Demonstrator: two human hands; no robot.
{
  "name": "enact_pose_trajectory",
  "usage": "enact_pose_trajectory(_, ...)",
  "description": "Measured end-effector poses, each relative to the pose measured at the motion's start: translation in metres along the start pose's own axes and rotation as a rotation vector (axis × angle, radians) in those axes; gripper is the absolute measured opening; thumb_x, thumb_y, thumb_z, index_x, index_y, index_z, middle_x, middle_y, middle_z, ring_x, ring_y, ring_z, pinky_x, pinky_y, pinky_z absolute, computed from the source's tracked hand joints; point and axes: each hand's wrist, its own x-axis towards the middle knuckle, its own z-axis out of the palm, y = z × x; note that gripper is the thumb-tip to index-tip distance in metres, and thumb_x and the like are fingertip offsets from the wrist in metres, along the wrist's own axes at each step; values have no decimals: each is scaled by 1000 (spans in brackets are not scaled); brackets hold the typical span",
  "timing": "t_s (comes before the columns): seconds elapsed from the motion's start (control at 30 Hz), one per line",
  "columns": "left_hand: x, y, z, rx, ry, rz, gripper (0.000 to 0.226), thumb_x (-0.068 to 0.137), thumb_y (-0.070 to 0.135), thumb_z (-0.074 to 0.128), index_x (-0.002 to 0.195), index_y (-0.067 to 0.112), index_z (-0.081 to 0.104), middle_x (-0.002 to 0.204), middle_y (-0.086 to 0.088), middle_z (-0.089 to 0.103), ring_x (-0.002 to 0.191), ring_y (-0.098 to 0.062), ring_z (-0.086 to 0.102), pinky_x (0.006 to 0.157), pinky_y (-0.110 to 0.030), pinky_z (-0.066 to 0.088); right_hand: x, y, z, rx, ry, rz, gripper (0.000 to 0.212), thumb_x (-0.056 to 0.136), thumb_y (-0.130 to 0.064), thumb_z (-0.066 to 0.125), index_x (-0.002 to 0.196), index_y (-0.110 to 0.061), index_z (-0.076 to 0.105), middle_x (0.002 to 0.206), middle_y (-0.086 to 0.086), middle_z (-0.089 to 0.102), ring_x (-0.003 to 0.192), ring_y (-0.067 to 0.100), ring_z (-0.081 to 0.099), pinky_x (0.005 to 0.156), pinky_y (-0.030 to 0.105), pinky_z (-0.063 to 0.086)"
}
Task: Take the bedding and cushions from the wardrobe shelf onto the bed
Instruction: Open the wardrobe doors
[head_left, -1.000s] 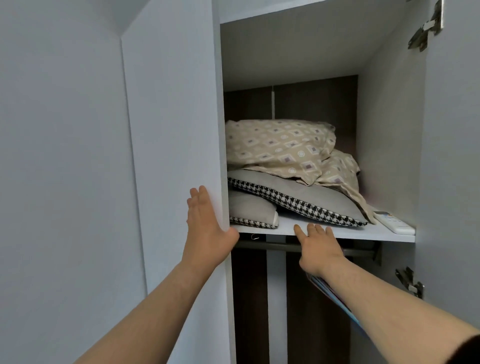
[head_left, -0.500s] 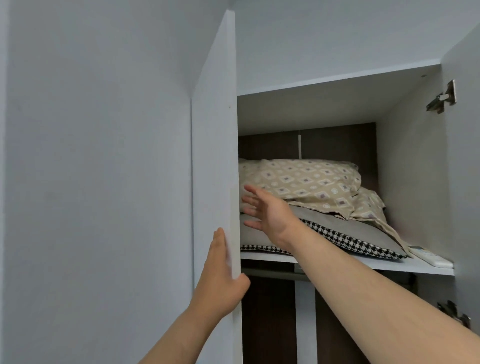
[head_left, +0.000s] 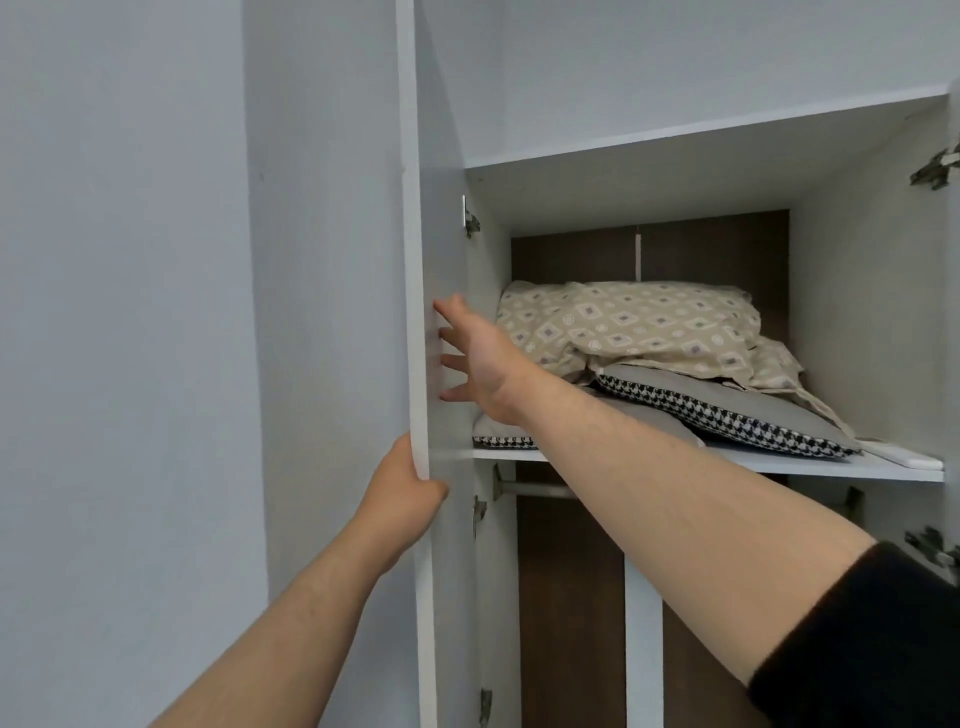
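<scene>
Bedding: beige diamond-print pillow (head_left: 639, 325) topmost on the wardrobe shelf (head_left: 727, 463), not yet taken.
Cushions: grey houndstooth-trimmed cushion (head_left: 727, 415) beneath it; second cushion (head_left: 506, 439) lower left, partly hidden.
Shelf, other: white flat object (head_left: 906, 457) at right end.
Right hand (head_left: 475, 364): fingers spread, empty, pressed to the left door (head_left: 415, 260), likely clearing access.
Left hand (head_left: 402, 491): fingers wrapped round the door edge.

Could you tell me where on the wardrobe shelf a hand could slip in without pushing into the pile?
Free: the gap above the beige patterned pillow, under the wardrobe's top panel. The white shelf shows only a bare front strip. Crowded: two grey houndstooth-edged cushions fill the shelf's width, and a flat white object occupies the right corner.
</scene>
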Motion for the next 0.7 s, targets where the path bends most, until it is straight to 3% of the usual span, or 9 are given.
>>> enact_pose_trajectory(0.13,-7,-8,-22,-40,30,-29,45,75,-3,51,104,32,58,94,4,71,85,-14,68,75,-33,57,6,-3,26,18,14,19,57,94,-61,30,141,-31,40,152,-1,33,115,20,41,88,48,40)
enact_pose_trajectory(0.27,-9,-15,-34,-77,45,-67,44,74,0,54,110,24,55,100,0,70,88,-16,68,80,-40,56,14,0,41,18,24,34,60,94,-62,29,144,-30,38,154,-1,30,134,25,34,97,53,36)
enact_pose_trajectory(0.33,-11,-15,-39,-83,60,-70,40,74,1,56,106,24,54,99,-1,69,87,-16,68,80,-40,56,17,2,46,16,23,28,60,94,-62,28,144,-30,38,153,-2,31,130,22,36,96,52,36)
enact_pose_trajectory(0.4,-12,-15,-40,-97,68,-54,37,75,1,56,102,26,55,94,0,70,82,-13,68,74,-35,57,18,1,49,14,22,21,59,94,-62,28,143,-29,39,152,-2,33,122,19,39,93,50,38)
enact_pose_trajectory(0.47,-13,-14,-38,-107,90,-37,34,75,1,55,99,26,57,89,2,71,78,-12,69,66,-28,57,20,2,48,6,14,11,59,95,-62,28,143,-29,39,152,-1,33,127,22,38,92,49,39)
enact_pose_trajectory(0.57,-15,-12,-27,-108,158,-10,33,75,6,55,104,23,54,98,-1,67,86,-15,66,65,-23,53,21,4,39,-10,-1,7,61,94,-62,28,144,-29,37,154,1,30,134,27,34,91,49,41)
enact_pose_trajectory(0.63,-15,-9,-19,-52,218,13,46,74,13,56,119,20,48,116,-3,60,103,-18,60,78,-27,52,21,7,29,-25,9,3,61,94,-63,28,146,-31,35,156,3,26,137,30,30,93,49,41)
enact_pose_trajectory(0.7,-13,-10,-13,45,287,7,69,77,17,58,141,11,32,139,-8,44,126,-25,44,101,-41,42,19,9,15,-37,33,-1,61,94,-63,28,146,-32,35,156,4,26,138,31,29,97,50,40)
